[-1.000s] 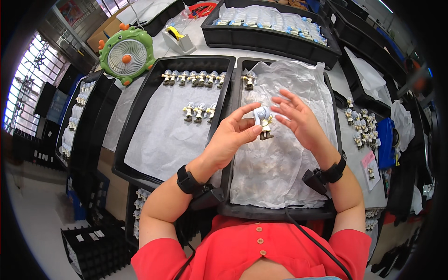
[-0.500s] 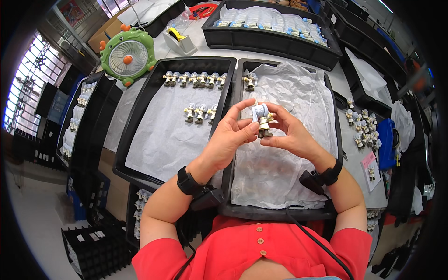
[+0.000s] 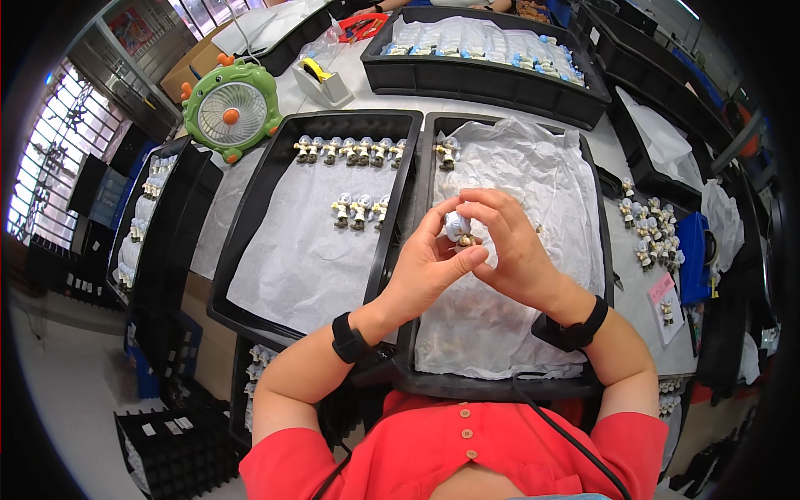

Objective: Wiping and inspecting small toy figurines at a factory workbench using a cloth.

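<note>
Between my two hands is a small figurine [image 3: 457, 227] with a pale blue-white head, partly covered by my fingers. My left hand [image 3: 427, 265] is closed round its left side, thumb along the lower edge. Fingers of my right hand [image 3: 518, 254] curl over it from above and the right. Both hands are over the right black tray [image 3: 428, 183], which is lined with crumpled white paper [image 3: 533, 317]. One figurine [image 3: 447, 153] lies in that tray's far left corner. In the left black tray [image 3: 250, 175], similar figurines [image 3: 360, 212] lie in two rows on white paper.
Loose figurines [image 3: 654, 229] are heaped on the table at right, near a blue container [image 3: 692, 254] and a pink-topped card [image 3: 664, 307]. A green fan [image 3: 232, 112], a tape dispenser [image 3: 323, 85] and a large filled black tray [image 3: 483, 73] stand along the back.
My hands have turned the figurine so its head now faces upward and its legs are mostly hidden. My right fingers have come over it. Another person's hands appear at the far edge.
</note>
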{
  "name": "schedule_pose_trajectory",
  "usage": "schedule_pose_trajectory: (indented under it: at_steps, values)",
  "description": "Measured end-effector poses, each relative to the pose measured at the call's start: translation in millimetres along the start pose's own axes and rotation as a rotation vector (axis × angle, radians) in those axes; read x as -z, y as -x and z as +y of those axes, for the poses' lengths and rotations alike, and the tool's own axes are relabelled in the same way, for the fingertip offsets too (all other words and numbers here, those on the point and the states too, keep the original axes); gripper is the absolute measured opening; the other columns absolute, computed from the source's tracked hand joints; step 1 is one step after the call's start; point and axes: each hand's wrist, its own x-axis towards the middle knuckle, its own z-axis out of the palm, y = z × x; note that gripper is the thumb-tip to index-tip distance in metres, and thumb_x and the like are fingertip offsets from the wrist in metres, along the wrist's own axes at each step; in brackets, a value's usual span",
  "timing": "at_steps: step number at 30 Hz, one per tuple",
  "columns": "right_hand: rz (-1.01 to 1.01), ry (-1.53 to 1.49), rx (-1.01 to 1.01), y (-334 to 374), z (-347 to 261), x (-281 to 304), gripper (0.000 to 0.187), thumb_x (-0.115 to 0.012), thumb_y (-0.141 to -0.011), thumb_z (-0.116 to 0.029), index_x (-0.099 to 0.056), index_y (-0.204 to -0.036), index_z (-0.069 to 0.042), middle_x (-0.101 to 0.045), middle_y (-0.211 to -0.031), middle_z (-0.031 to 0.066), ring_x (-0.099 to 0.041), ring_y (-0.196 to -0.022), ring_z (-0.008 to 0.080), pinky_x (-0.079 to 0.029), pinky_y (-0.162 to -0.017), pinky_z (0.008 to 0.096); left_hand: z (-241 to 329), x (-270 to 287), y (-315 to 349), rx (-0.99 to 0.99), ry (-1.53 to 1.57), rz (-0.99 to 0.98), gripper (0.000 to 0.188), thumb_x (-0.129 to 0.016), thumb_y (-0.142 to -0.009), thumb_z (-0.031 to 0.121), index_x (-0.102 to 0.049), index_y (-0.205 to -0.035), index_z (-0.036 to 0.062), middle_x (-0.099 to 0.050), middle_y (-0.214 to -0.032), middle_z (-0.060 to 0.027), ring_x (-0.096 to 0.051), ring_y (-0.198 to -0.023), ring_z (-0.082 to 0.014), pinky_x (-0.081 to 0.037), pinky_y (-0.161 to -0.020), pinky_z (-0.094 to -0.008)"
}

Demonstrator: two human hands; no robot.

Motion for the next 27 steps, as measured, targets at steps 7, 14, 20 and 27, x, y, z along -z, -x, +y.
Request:
schedule_pose_trajectory:
  at_steps: [7, 14, 20, 27]
  values:
    - [-0.02, -0.123, -0.069, 0.4, -3.1, -1.5, 0.059, -0.071, -0.062, 0.001, -0.046, -0.115, -0.007, -0.047, -0.122, 0.0109, -0.051, -0.101, 0.0285, -0.042, -0.091, 0.0373, -5.1, 3.8, -2.0, -0.007, -0.181, 0.034, 0.069, -0.067, -0.083, 0.012, -0.027, -0.138, 0.002, -0.053, -0.108, -0.0054, -0.056, -0.09, -0.0086, -0.048, -0.077, -0.0235]
    - [-0.05, -0.161, -0.131, 0.5, -4.7, -0.7, 0.063, -0.074, -0.062, -0.003, -0.045, -0.118, -0.006, -0.047, -0.123, 0.0113, -0.049, -0.108, 0.0286, -0.041, -0.094, 0.038, 4.8, 3.5, -3.7, 0.113, 0.076, 0.011, 0.063, -0.058, -0.086, 0.007, -0.025, -0.139, 0.0048, -0.051, -0.118, -0.0075, -0.059, -0.095, -0.0134, -0.049, -0.076, -0.027]
    - [-0.009, -0.17, -0.117, -0.7, -2.4, 2.4, 0.063, -0.073, -0.061, -0.002, -0.046, -0.118, -0.007, -0.047, -0.123, 0.0124, -0.045, -0.115, 0.0322, -0.04, -0.096, 0.0392, 5.2, 10.8, -6.4, 0.149, 0.253, -0.101, 0.052, -0.05, -0.087, 0.006, -0.034, -0.136, 0.0045, -0.049, -0.125, -0.0079, -0.057, -0.107, -0.0234, -0.048, -0.087, -0.0348]
    - [-0.027, -0.152, -0.128, -1.1, -3.2, 4.5, 0.062, -0.073, -0.061, -0.001, -0.047, -0.117, -0.007, -0.046, -0.123, 0.0119, -0.045, -0.115, 0.0308, -0.044, -0.093, 0.0366, 10.3, 13.2, -11.0, 0.182, 0.437, -0.099, 0.048, -0.042, -0.092, 0.014, -0.032, -0.138, 0.0023, -0.051, -0.124, -0.0109, -0.054, -0.111, -0.0244, -0.045, -0.091, -0.0363]
